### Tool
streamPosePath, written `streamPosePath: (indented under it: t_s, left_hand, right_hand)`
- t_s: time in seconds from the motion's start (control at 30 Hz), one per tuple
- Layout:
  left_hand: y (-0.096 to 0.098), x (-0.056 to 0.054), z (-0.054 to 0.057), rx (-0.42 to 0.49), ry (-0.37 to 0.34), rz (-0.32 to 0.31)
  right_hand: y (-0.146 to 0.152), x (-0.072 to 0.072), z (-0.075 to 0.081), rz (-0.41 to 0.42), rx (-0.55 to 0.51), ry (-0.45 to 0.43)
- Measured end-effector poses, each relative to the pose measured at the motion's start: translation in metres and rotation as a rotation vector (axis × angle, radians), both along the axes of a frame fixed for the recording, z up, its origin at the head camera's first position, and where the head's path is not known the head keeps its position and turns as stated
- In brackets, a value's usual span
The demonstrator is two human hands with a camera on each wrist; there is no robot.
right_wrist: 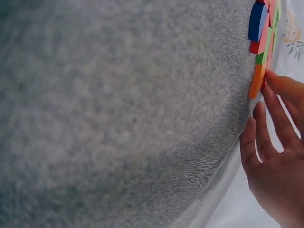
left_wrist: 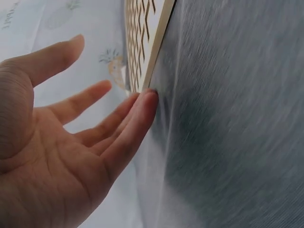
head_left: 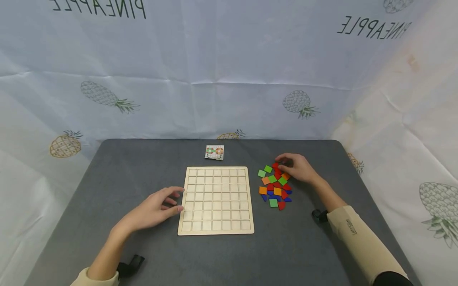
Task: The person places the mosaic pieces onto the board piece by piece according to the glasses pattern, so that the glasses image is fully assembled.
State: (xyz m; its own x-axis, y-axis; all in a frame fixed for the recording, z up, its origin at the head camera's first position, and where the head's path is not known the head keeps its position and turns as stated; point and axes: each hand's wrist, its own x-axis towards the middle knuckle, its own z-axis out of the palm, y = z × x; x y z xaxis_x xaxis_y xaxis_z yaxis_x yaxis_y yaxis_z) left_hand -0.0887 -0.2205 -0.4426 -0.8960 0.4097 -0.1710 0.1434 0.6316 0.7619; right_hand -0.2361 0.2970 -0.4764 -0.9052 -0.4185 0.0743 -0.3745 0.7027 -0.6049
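A pale wooden grid board (head_left: 216, 200) lies flat on the grey table. At its left edge is my left hand (head_left: 157, 208), with loosely bent, spread fingers; in the left wrist view, the fingertips (left_wrist: 151, 97) meet the board's rim (left_wrist: 156, 45). My right hand (head_left: 298, 169) reaches over the far end of a heap of small coloured pieces (head_left: 272, 178). Its thumb and index finger are at a red piece (head_left: 275, 165); whether they touch it is unclear. From the right wrist, the thumb appears beside an orange piece (right_wrist: 257, 80), the other fingers fairly straight.
A small stack of printed pattern cards (head_left: 214, 152) lies behind the board. The heap mixes red, green, orange and blue squares and other shapes. A pineapple-print cloth (head_left: 229, 51) hangs behind the table (head_left: 150, 254). Each wrist carries a black strap device (head_left: 319, 215).
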Motion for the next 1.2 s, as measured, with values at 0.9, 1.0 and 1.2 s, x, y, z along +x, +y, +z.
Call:
streamPosePath:
  t_s: [0.9, 1.0, 1.2]
  left_hand:
    - [0.019, 0.026, -0.017, 0.112, -0.058, 0.142]
    - [0.018, 0.026, -0.018, 0.115, -0.052, 0.131]
    - [0.019, 0.026, -0.018, 0.065, -0.058, 0.16]
  right_hand:
    - [-0.001, -0.016, -0.003, -0.051, 0.032, -0.025]
    - [-0.001, -0.017, -0.003, -0.042, 0.047, -0.023]
    - [0.003, -0.019, -0.005, -0.048, 0.06, -0.05]
